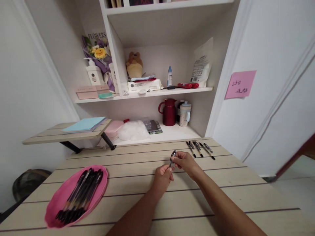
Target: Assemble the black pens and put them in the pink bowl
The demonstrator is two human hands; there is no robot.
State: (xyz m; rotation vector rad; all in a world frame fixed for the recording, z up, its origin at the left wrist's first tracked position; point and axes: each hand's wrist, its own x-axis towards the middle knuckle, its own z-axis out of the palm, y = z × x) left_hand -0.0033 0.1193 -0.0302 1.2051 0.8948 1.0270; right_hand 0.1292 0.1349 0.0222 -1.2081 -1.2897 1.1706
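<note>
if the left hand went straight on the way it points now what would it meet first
Probably the right hand, which is just ahead of the left hand at the pen both hold, though depth is unclear.

Your left forearm rose from the bottom edge, left of centre, while your right forearm slanted in from the lower right. Below the frame's centre, your left hand sat lower, your right hand just beside it, both curled into a pinch.
</note>
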